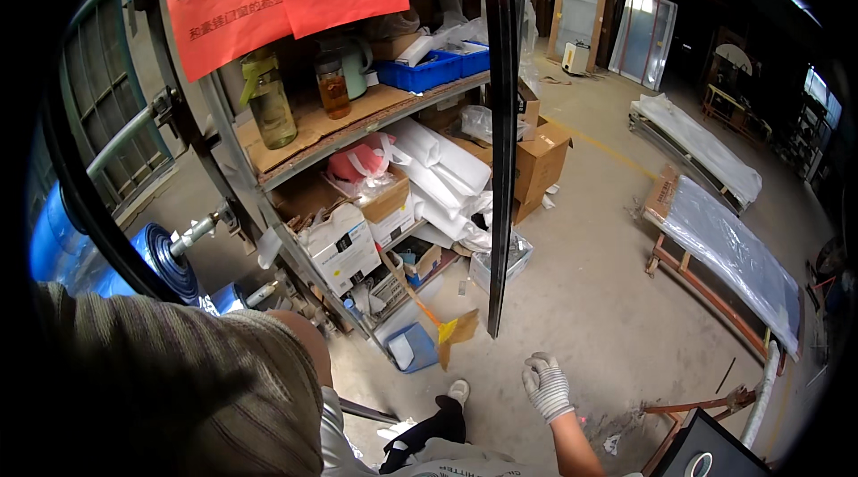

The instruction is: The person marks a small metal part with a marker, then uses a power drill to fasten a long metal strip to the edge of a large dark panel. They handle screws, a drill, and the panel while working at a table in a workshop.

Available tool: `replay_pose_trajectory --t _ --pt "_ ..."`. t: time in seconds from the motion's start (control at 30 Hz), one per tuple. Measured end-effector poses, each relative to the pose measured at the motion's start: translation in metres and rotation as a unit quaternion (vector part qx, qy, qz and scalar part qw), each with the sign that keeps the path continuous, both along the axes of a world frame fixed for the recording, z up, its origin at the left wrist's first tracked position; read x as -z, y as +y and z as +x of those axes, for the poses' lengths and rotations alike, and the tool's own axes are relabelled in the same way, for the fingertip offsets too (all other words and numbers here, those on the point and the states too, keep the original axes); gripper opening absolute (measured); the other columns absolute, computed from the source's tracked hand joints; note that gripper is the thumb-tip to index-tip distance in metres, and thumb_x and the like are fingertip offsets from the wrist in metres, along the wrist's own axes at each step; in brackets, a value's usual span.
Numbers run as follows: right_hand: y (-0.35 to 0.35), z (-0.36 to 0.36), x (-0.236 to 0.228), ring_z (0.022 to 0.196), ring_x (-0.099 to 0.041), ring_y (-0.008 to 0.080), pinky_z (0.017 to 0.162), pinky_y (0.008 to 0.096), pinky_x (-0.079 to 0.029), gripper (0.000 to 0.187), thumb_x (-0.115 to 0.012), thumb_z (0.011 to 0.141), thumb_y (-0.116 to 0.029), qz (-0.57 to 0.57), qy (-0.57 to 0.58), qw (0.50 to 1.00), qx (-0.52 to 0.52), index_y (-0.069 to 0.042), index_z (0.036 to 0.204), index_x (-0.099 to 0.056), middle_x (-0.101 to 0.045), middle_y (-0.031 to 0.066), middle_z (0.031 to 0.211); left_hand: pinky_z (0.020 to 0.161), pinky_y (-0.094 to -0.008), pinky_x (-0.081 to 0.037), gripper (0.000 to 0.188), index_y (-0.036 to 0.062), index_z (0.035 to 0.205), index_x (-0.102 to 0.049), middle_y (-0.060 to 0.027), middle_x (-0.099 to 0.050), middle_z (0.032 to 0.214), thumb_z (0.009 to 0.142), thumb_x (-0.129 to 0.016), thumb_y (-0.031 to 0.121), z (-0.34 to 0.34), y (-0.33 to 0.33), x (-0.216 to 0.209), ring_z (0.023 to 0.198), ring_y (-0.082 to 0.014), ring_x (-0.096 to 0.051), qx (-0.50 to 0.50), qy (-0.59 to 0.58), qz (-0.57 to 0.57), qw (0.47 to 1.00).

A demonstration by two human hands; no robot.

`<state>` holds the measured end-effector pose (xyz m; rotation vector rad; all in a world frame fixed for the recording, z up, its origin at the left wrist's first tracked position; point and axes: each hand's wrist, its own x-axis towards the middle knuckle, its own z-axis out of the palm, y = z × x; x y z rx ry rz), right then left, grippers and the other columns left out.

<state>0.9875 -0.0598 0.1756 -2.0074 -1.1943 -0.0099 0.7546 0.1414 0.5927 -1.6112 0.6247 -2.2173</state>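
Observation:
My right hand, in a white striped knit glove, hangs low at the centre right over the floor. Its fingers are loosely curled and apart, with nothing visible in them. My left hand is out of view; only my raised left sleeve, in brownish stripes, fills the lower left. A long black bar stands upright near the middle, its lower end above and left of my right hand, not touching it. Another black bar slants down behind my left sleeve. Whether the two bars join is hidden.
A metal shelf carries bottles, blue bins and white foam rolls. A broom and blue dustpan sit below. Blue film rolls are at left. Wrapped panels rest on low racks at right.

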Motion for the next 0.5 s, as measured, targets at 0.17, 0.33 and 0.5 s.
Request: replay_pose_trajectory --t 0.17,0.33,0.5 --pt "-0.013 0.079 0.039 0.081 -0.062 0.0297 0.073 0.0405 -0.051 0.022 -0.065 0.075 -0.018 -0.114 0.07 0.985 0.113 -0.008 0.094 -0.06 -0.058 0.0139 0.106 0.086 -0.0323 -0.047 0.028 -0.0036 0.114 -0.055 -0.0161 -0.06 0.107 0.093 -0.049 0.014 0.093 0.085 0.026 0.094 -0.0201 -0.06 0.024 -0.014 -0.053 0.998" --pt "-0.045 0.148 0.052 0.076 -0.062 0.0253 0.07 0.0382 -0.051 0.02 -0.066 0.075 -0.018 -0.197 0.128 0.922 0.306 -0.007 0.092 -0.061 -0.059 0.0124 0.1 0.08 -0.0285 -0.045 0.019 0.0007 0.103 -0.06 -0.0101 -0.06 0.094 0.084 -0.058 0.005 0.247 0.174 0.105 0.086 -0.0182 -0.057 0.047 0.126 -0.443 0.887" --pt "0.005 0.195 0.056 0.066 -0.057 0.0229 0.064 0.0358 -0.049 0.018 -0.065 0.076 -0.01 -0.126 0.179 0.917 0.333 -0.005 0.092 -0.06 -0.058 0.0117 0.094 0.075 -0.0373 -0.046 0.025 0.0048 0.101 -0.061 -0.0112 -0.061 0.089 0.077 -0.061 0.008 0.334 0.193 0.22 0.082 -0.028 -0.058 0.022 0.469 -0.391 0.792"
